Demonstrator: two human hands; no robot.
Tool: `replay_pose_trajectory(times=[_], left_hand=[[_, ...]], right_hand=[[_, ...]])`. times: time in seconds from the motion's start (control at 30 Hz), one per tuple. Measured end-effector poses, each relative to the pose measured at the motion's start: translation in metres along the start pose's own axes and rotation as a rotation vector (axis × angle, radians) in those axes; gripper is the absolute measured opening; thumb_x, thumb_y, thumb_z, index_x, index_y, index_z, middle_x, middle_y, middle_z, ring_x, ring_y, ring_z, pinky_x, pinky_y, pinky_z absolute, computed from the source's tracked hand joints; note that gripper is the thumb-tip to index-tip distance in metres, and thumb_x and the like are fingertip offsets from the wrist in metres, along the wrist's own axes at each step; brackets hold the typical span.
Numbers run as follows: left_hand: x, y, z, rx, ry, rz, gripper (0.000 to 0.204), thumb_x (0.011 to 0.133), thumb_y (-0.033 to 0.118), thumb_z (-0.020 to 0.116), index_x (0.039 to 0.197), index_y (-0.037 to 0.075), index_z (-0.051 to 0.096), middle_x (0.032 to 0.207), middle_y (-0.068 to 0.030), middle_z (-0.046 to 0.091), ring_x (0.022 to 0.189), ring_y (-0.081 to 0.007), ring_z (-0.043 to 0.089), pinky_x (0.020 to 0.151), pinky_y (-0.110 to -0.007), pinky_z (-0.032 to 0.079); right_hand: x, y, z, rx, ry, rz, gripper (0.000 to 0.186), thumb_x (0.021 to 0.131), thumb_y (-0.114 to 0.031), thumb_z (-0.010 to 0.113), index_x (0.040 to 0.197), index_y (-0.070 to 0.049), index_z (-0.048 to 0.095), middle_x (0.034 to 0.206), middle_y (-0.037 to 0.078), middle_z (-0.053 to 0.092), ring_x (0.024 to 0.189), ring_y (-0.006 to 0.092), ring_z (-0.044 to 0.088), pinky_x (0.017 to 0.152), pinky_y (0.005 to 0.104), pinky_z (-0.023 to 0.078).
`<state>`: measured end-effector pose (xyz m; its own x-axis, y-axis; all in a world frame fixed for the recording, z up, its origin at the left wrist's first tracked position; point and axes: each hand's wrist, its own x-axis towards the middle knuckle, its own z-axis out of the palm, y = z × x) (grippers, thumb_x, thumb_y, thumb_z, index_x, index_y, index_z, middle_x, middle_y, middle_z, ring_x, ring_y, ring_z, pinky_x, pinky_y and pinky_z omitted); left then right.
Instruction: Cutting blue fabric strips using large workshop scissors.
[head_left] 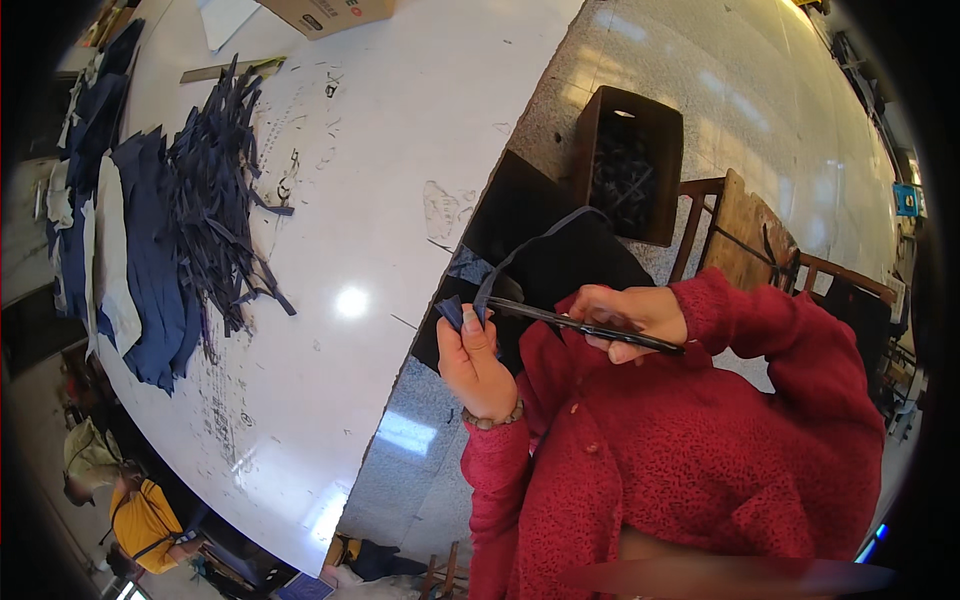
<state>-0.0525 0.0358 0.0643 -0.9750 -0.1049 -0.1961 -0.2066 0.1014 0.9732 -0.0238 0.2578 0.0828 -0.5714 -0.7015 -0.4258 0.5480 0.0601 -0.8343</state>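
Note:
My left hand (470,355) pinches a small folded piece of dark blue fabric (455,312) at the edge of the white table (340,200). A thin dark strip (530,240) trails up from that piece toward the brown box. My right hand (630,310) grips long black scissors (570,320), whose blades point left and meet the fabric by my left thumb. Both arms are in red knitted sleeves, and a beaded bracelet sits on my left wrist.
A heap of dark blue strips (220,190) and stacked blue and white fabric (130,250) lie at the table's left. A brown cardboard box (630,170) with dark scraps stands on the floor, beside a wooden chair (750,240). Another person in yellow (140,515) is at lower left.

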Motion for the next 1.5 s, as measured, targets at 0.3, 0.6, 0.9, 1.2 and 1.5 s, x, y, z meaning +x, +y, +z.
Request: replay_pose_trajectory(times=[0.3, 0.6, 0.9, 1.2, 1.5], left_hand=[[-0.003, -0.006, 0.006, -0.069, -0.057, -0.004, 0.018, 0.100, 0.019, 0.044, 0.093, 0.006, 0.054, 0.062, 0.0072, 0.042, 0.051, -0.0001, 0.030, 0.046, -0.018, 0.021], [-0.003, -0.004, 0.009, -0.189, -0.146, -0.034, 0.026, 0.101, 0.020, 0.039, 0.113, 0.005, 0.057, 0.061, 0.0070, 0.039, 0.053, 0.0002, 0.031, 0.046, -0.017, 0.022], [-0.002, -0.011, 0.007, -0.522, -0.302, -0.143, 0.033, 0.101, 0.023, 0.038, 0.119, -0.001, 0.052, 0.060, 0.0058, 0.040, 0.053, -0.0022, 0.033, 0.049, -0.017, 0.027], [-0.006, -0.018, 0.022, -0.776, -0.167, -0.284, 0.024, 0.101, 0.026, 0.041, 0.101, 0.006, 0.053, 0.064, 0.0049, 0.039, 0.054, -0.0032, 0.033, 0.048, -0.019, 0.025], [-0.006, -0.013, 0.031, -0.718, -0.114, -0.252, 0.026, 0.102, 0.028, 0.040, 0.093, 0.006, 0.052, 0.066, 0.0040, 0.043, 0.052, -0.0021, 0.033, 0.045, -0.018, 0.023]], right_hand=[[0.004, -0.009, 0.004, -0.101, 0.120, -0.062, 0.057, 0.090, -0.047, 0.056, 0.121, -0.003, 0.037, 0.067, 0.003, 0.052, 0.047, 0.0114, 0.051, 0.044, 0.0255, 0.044], [0.001, -0.003, 0.009, 0.112, 0.116, -0.084, 0.052, 0.091, -0.045, 0.055, 0.119, -0.003, 0.039, 0.066, 0.003, 0.049, 0.041, 0.0085, 0.047, 0.039, 0.0229, 0.041], [-0.002, -0.014, 0.013, 0.226, 0.063, -0.061, 0.050, 0.092, -0.043, 0.054, 0.115, -0.001, 0.039, 0.068, 0.002, 0.045, 0.042, 0.0063, 0.043, 0.038, 0.0217, 0.038], [0.000, -0.008, 0.017, 0.328, 0.046, -0.120, 0.057, 0.089, -0.046, 0.058, 0.115, 0.000, 0.037, 0.072, 0.001, 0.042, 0.046, 0.0051, 0.041, 0.039, 0.0206, 0.038], [0.003, 0.006, 0.020, 0.330, 0.106, -0.139, 0.071, 0.082, -0.054, 0.065, 0.119, -0.002, 0.034, 0.080, 0.003, 0.045, 0.049, 0.0043, 0.043, 0.040, 0.0183, 0.038]])
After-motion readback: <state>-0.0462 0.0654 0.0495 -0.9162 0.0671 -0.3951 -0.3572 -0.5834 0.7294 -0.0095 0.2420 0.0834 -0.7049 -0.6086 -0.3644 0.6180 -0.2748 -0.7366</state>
